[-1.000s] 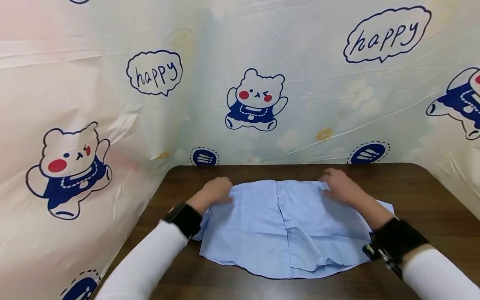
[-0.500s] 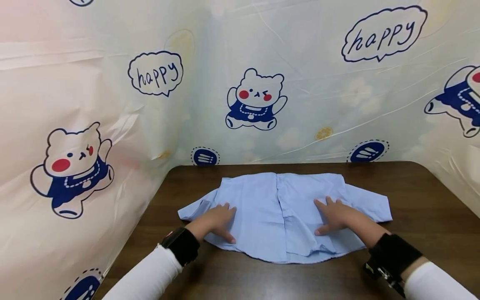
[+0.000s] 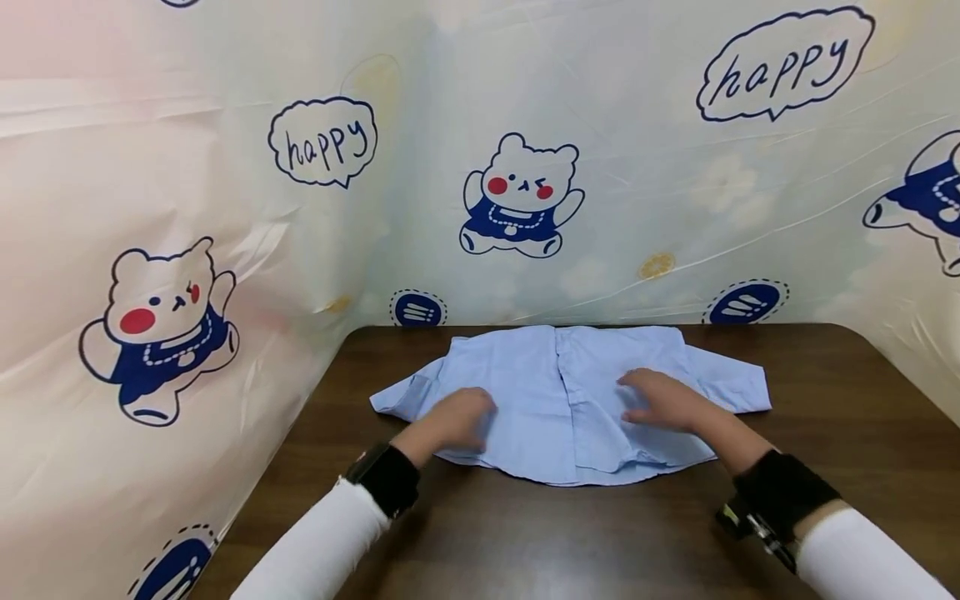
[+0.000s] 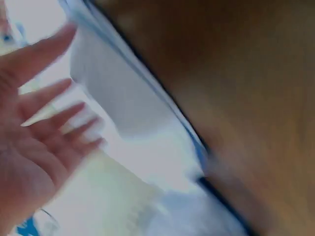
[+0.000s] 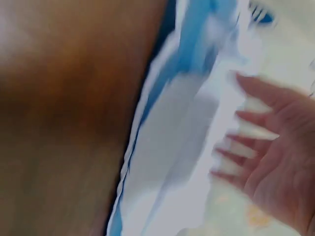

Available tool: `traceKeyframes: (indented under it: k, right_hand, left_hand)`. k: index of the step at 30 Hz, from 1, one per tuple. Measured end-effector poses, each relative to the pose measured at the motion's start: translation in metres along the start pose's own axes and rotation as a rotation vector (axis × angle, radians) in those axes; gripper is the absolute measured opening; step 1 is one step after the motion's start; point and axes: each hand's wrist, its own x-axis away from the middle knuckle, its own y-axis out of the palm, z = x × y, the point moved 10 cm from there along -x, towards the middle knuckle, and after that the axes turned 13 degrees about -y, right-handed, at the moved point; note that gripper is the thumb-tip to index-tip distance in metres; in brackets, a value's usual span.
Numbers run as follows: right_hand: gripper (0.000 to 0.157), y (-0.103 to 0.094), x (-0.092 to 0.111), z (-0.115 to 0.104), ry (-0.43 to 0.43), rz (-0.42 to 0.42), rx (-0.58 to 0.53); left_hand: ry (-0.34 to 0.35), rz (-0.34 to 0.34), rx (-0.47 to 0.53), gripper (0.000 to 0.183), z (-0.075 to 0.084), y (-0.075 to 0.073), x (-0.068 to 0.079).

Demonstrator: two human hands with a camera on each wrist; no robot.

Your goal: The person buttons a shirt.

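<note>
A light blue shirt (image 3: 525, 408) lies spread on the dark wooden table, its button strip running down the middle and its curved hem toward me. One sleeve sticks out at each side. Over the shirt's left part is my left hand (image 3: 457, 418), fingers spread and relaxed, holding nothing. My right hand (image 3: 666, 402) hovers above the right part with loosely bent fingers and an empty palm. Both wrist views are blurred; there the left hand (image 4: 39, 132) and the right hand (image 5: 275, 147) appear apart from the cloth.
The brown tabletop (image 3: 570, 542) extends in front of the shirt and to both sides. A pale curtain (image 3: 600, 167) printed with bears and "happy" bubbles hangs behind the table and along its left side. The shirt's far edge reaches the table's back edge.
The shirt first came toward me, its sleeves spread out, then slid away to the table's back edge. My hands moved from its far edge onto its front, then lifted off.
</note>
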Motion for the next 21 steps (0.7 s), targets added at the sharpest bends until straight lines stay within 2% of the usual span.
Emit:
traceKeyframes:
  k: [3, 5, 7, 10, 11, 15, 18, 21]
  right_hand:
    - [0.033, -0.003, 0.008, -0.042, -0.222, 0.058, 0.012]
    - [0.03, 0.003, 0.012, -0.061, -0.285, 0.028, 0.058]
    - [0.029, 0.01, 0.014, -0.071, -0.307, 0.001, 0.162]
    - [0.023, 0.016, 0.016, -0.075, -0.307, 0.007, 0.312]
    - [0.021, 0.016, 0.017, -0.075, -0.307, 0.017, 0.338]
    - [0.019, 0.005, 0.025, -0.07, -0.268, 0.105, 0.319]
    - [0.026, -0.014, 0.035, -0.068, -0.234, 0.198, 0.297]
    - [0.033, -0.033, 0.045, -0.073, -0.253, 0.283, 0.328]
  left_hand:
    - [0.225, 0.101, 0.009, 0.033, 0.046, -0.005, 0.017]
    - [0.297, 0.128, -0.036, 0.026, 0.066, -0.003, 0.025]
    - [0.303, 0.15, -0.123, 0.017, 0.076, 0.0, 0.027]
    - [0.313, 0.178, -0.227, 0.002, 0.082, 0.006, 0.028]
    - [0.32, 0.183, -0.241, 0.006, 0.082, 0.008, 0.028]
    - [0.321, 0.196, -0.209, 0.015, 0.081, 0.013, 0.029]
    - [0.298, 0.188, -0.176, 0.005, 0.079, 0.015, 0.029]
    - [0.313, 0.194, -0.197, 0.003, 0.081, 0.017, 0.031]
